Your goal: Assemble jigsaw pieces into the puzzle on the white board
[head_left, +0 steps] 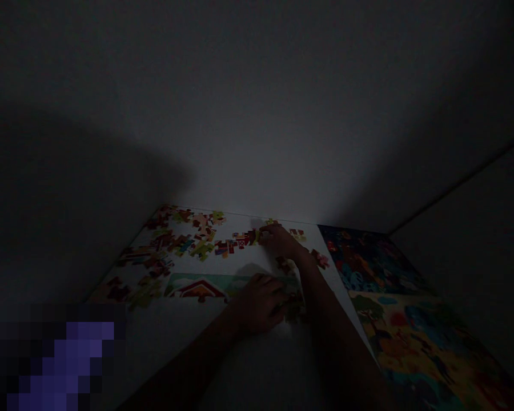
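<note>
Near the far side of a white board, my right hand reaches over loose jigsaw pieces. Its fingers point left and look apart, with the tips at the pieces; none is seen lifted. Closer to me, my left hand lies over the right part of a joined puzzle strip showing a red roof on a green background. Its fingers are bent and spread, and the hand hides part of the strip. More pieces lie just right of the left fingers. Dim light blurs details beneath both hands.
Many loose pieces are scattered along the board's left side. A few pieces lie beside my right wrist. To the right are a dark blue picture and a yellow animal picture. A pale surface rises behind the board.
</note>
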`<act>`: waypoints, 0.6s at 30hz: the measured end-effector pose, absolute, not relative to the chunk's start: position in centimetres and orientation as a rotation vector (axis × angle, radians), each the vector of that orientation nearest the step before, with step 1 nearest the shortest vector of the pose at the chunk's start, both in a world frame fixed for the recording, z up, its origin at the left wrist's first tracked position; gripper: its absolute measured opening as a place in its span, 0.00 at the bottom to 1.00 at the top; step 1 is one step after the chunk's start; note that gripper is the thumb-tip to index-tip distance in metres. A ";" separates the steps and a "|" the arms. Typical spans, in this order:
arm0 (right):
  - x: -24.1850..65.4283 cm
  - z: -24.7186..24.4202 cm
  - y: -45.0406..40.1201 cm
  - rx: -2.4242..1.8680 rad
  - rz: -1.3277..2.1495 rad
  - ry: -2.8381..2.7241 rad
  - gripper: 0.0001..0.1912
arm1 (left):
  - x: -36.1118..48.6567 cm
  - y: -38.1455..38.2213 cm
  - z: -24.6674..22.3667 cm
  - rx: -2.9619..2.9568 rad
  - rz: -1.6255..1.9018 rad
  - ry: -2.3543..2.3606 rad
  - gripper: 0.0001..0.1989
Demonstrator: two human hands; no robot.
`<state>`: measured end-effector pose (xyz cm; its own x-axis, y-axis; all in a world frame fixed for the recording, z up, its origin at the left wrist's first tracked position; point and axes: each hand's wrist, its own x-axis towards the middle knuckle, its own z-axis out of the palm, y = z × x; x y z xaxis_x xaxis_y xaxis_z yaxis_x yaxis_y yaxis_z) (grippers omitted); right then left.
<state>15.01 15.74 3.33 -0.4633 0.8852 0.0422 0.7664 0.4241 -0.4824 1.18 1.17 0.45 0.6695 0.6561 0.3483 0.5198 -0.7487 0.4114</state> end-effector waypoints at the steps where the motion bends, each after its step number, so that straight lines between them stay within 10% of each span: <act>1: 14.6 2.9 15.9 -1.382 0.567 -2.420 0.18 | 1.2 1.2 0.3 2.608 0.703 0.941 0.10; 18: 15.2 0.7 16.7 -1.393 0.356 -2.440 0.17 | 1.2 1.3 0.4 2.580 0.675 0.943 0.09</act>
